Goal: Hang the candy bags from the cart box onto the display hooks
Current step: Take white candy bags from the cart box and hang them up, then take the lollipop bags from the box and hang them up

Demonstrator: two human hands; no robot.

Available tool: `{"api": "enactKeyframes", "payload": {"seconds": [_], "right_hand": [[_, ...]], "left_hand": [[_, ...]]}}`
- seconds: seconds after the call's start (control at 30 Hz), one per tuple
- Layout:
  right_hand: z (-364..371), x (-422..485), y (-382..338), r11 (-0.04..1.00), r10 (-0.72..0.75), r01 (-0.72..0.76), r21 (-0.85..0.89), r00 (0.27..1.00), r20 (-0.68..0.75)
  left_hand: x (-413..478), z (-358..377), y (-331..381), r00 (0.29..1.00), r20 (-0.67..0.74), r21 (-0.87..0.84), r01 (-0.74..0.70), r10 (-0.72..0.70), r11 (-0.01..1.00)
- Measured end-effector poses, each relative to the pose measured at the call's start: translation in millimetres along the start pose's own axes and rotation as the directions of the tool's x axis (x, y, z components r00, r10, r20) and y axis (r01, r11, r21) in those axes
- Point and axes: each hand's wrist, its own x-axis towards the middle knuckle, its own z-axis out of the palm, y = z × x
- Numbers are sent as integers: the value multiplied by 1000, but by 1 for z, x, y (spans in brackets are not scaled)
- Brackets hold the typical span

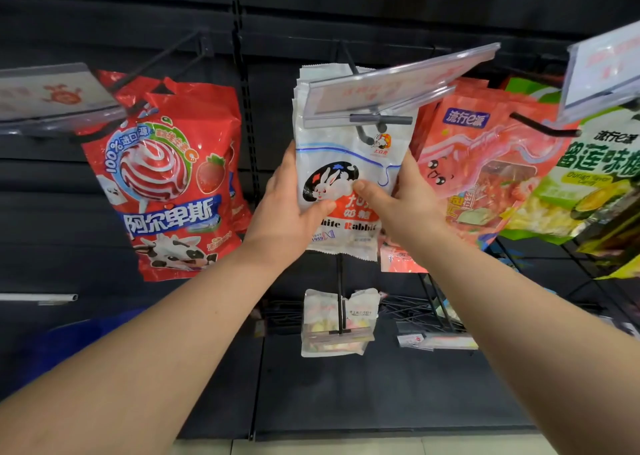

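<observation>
Hanging bag [332, 174] | left hand [287, 208], right hand [403, 201] each grasping a bag side | bag at hook [364, 135] tip | advice: keep it level, thread its hole fully past tip.

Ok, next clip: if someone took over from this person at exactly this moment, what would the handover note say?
Left hand: grips the left edge of the white candy bag, thumb on its front.
Right hand: grips the bag's right edge, thumb on its front.
Bag: held at the middle hook, under the price tag holder. The hook tip shows in front of it, so it is probably threaded on.
Done: a stack of white bags hangs behind it; red lollipop bags hang to the left, pink bags to the right.
Left: check the bag is on, let go, fetch the next. The cart box is out of view.
</observation>
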Motion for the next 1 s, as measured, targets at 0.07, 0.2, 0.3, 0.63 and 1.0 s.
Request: {"api": "enactKeyframes", "payload": {"seconds": [0.07,0.2,0.3,0.63,1.0], "right_hand": [[2,3,1,1000,25,-25,13,1000,-2],[4,3,-1,998,59,-59,-5,998,-15],[-1,-3,-3,995,99,-99,-22,995,-26],[-42,-67,-30,573,74,96,-814,983,168],[-64,-138,-77,415,117,413,-811,860,498]], "left_hand": [[4,1,-2,1000,-27,40,-3,5,999],[4,-3,-1,999,-41,67,9,-6,998],[-3,-9,5,999,-43,137,19,-13,990],[-63,-44,48,955,155,817,20,-253,576],[-163,-79,100,899,114,892,94,-423,442]]}}
